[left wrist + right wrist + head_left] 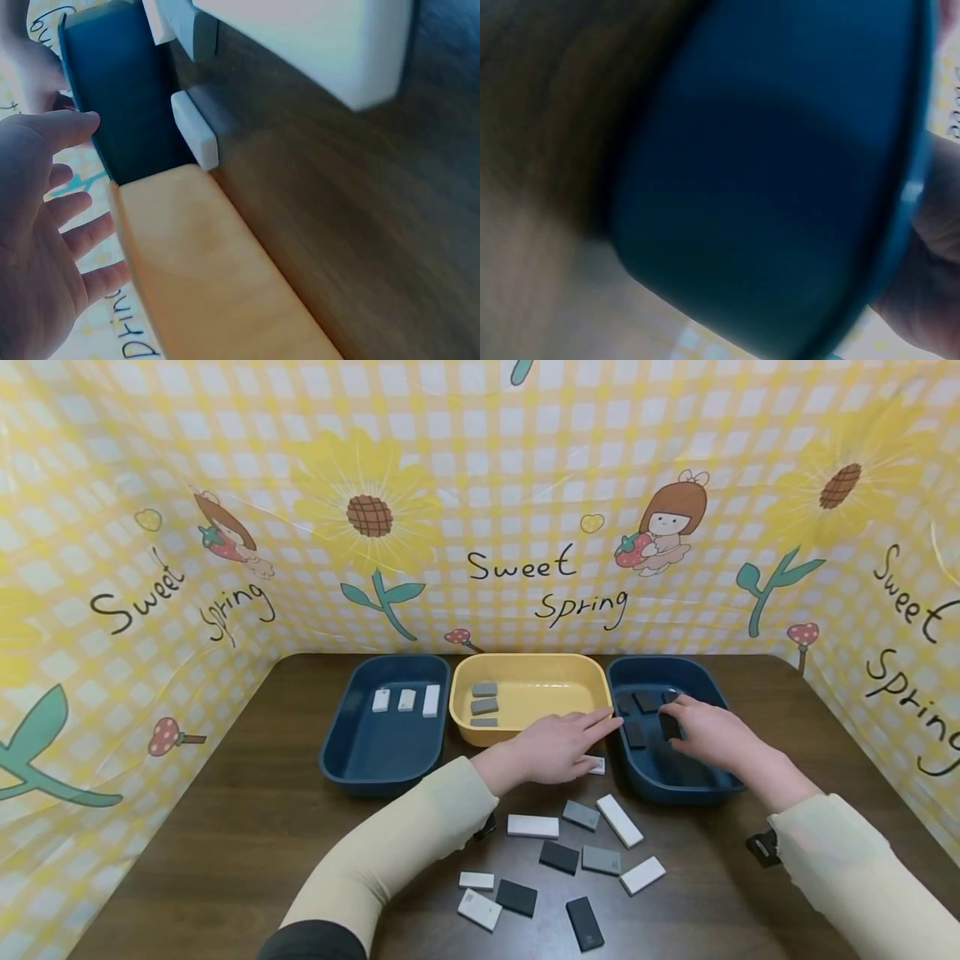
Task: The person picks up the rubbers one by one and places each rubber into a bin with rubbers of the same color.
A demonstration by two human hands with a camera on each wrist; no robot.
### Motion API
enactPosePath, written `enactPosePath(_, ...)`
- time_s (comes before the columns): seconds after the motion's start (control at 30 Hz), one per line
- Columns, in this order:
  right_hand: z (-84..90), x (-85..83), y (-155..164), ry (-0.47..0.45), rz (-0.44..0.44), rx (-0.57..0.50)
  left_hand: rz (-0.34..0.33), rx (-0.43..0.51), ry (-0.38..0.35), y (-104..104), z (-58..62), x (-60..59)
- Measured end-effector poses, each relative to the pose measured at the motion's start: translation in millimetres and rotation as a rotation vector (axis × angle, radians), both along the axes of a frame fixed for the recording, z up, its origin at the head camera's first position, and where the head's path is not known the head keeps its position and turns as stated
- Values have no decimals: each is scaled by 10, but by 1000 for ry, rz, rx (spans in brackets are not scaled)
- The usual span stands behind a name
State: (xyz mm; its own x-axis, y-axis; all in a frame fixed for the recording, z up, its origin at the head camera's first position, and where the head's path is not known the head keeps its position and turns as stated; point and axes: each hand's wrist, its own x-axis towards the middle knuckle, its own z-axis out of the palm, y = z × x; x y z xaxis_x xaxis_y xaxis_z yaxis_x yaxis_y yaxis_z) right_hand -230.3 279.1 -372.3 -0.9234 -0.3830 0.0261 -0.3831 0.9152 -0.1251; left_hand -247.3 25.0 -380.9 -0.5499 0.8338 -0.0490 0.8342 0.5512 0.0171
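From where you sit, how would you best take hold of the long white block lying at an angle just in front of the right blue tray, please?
Pinch the long white block across its two long edges, coming from straight above: it lies flat on the table, with bare table along its right edge and the grey block close on its left.

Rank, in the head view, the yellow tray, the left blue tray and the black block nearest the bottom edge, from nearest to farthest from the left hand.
1. yellow tray, just behind the left hand.
2. black block, front, on the table.
3. left blue tray, far left.
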Motion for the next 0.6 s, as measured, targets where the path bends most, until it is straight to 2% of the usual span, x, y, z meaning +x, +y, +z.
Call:
enactPosePath(0.3,-234,-122,-22,-57,-13,18,-30,-41,4,59,-110,-15)
enactPosePath(0.6,-317,-154,-56,-20,-20,50,-23,-25,-18,54,-117,-5)
